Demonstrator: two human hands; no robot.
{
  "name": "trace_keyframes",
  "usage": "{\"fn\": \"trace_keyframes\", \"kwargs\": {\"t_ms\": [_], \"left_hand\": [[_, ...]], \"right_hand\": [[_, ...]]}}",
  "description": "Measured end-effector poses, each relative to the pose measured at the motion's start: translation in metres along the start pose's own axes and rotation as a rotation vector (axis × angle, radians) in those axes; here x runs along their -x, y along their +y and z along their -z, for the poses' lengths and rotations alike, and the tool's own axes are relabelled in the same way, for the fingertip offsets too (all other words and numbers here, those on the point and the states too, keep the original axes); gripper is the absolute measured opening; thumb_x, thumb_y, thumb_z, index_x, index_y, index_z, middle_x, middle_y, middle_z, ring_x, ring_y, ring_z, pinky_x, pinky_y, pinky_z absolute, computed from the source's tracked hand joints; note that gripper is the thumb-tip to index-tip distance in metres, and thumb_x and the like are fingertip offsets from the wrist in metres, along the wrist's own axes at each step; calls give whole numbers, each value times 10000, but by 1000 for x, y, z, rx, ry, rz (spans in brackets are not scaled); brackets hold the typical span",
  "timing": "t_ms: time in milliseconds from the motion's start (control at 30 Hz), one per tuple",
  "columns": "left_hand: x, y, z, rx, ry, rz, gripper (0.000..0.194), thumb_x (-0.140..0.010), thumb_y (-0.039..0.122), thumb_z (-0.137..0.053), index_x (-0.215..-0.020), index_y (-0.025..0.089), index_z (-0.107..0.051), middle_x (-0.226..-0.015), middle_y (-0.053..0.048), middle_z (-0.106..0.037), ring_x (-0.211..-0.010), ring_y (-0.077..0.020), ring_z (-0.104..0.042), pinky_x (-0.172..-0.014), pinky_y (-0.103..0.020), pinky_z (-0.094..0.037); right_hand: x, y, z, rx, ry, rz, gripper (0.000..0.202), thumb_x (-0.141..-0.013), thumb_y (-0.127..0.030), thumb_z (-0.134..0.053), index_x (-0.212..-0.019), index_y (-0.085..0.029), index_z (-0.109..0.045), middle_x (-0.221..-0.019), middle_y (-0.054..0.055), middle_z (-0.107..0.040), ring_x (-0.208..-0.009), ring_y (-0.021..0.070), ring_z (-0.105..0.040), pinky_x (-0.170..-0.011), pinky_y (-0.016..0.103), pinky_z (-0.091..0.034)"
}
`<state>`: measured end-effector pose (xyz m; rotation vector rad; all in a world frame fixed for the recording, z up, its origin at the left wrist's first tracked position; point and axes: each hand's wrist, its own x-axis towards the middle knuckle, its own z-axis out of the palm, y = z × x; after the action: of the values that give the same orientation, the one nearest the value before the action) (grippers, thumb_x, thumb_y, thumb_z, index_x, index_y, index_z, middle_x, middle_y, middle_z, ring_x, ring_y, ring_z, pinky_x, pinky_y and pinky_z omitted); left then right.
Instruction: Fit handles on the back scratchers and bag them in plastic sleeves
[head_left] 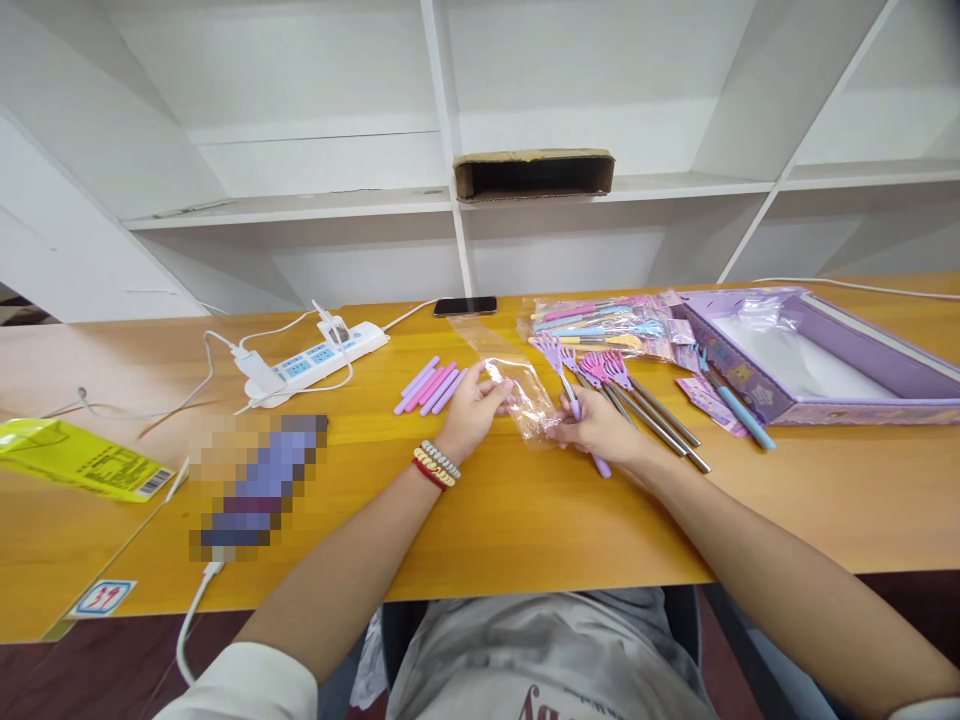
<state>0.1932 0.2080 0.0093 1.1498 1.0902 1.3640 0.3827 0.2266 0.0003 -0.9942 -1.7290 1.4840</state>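
My left hand (pixel 474 408) pinches one edge of a clear plastic bag (pixel 519 388) over the table. Closed around a purple back scratcher (pixel 553 352), my right hand (pixel 596 428) is also at the bag's other end; its claw points away from me and its purple handle end sticks out below the hand. To the right of that hand lie several back scratchers with pink and purple claws and bare metal rods (pixel 664 415). Several loose purple and pink handle sleeves (pixel 431 388) lie just left of my left hand.
Bagged back scratchers (pixel 600 325) lie behind, beside a purple open box (pixel 862 412). A blue-handled scratcher (pixel 742 412) rests on a printed card (pixel 709 402). A power strip (pixel 322 362), black phone (pixel 465 306), blurred phone (pixel 262 485) and yellow packet (pixel 82 460) lie about.
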Motion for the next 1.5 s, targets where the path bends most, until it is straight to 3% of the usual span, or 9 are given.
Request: {"fn": "trace_keyframes", "kwargs": {"t_ms": [133, 233, 433, 567, 700, 933, 1167, 1500], "left_hand": [[4, -1, -3, -35, -182, 139, 449, -713, 280, -671, -1071, 153, -433, -805, -45, -641, -628, -118, -615, -619, -279, -522], [8, -1, -6, -54, -304, 172, 539, -676, 255, -705, -1118, 168, -408, -829, -48, -649, -663, -133, -626, -622, -282, -516], [9, 1, -3, -91, -366, 183, 483, -676, 267, -704, -1074, 149, -456, -730, -35, -638, -575, -131, -609, -542, -265, -497], [7, 1, -2, -117, -333, 142, 369, -680, 295, -698, -951, 134, -507, -688, -27, -629, -539, -119, -592, -513, -246, -483], [3, -2, -1, -92, -216, 53, 303, -678, 289, -693, -877, 126, -532, -637, -12, -620, -530, -121, -592, -527, -250, -489], [-4, 0, 2, 57, 95, -87, 315, -608, 238, -728, -831, 121, -539, -657, -11, -634, -541, -117, -598, -529, -239, -495], [-7, 2, 5, 142, 172, -110, 335, -597, 319, -741, -787, 128, -543, -650, -10, -630, -573, -136, -616, -529, -248, -498], [-5, 3, 5, 178, 190, -94, 339, -597, 305, -747, -789, 132, -527, -656, -6, -633, -560, -122, -610, -520, -233, -488]], "right_hand": [[2, -6, 0, 8, 47, 52, 334, -614, -194, -653, -747, -200, -347, -529, -73, -512, -419, 79, -483, -368, 180, -338], [6, -10, -1, 12, 65, 62, 320, -643, -226, -648, -761, -204, -351, -568, -73, -509, -353, 51, -402, -309, 176, -274], [7, -11, -2, -9, 35, 165, 316, -665, -221, -641, -774, -204, -345, -676, -53, -500, -446, 41, -404, -418, 189, -346], [3, -4, -1, 125, 95, 249, 278, -696, -260, -616, -752, -199, -351, -682, -39, -490, -559, 78, -439, -524, 217, -376], [4, -3, 2, 413, 155, 298, 274, -747, -365, -581, -695, -189, -378, -602, -54, -414, -529, 73, -357, -511, 213, -306], [10, -12, 1, 669, 1, 334, 307, -848, -390, -440, -632, -174, -417, -530, -58, -355, -491, 66, -313, -486, 210, -240], [8, -11, 3, 701, 37, 296, 371, -853, -431, -418, -592, -167, -415, -511, -56, -324, -485, 65, -291, -475, 213, -224], [7, -11, 5, 685, 176, 260, 381, -839, -469, -420, -634, -165, -521, -516, -43, -415, -489, 75, -348, -482, 214, -258]]}}
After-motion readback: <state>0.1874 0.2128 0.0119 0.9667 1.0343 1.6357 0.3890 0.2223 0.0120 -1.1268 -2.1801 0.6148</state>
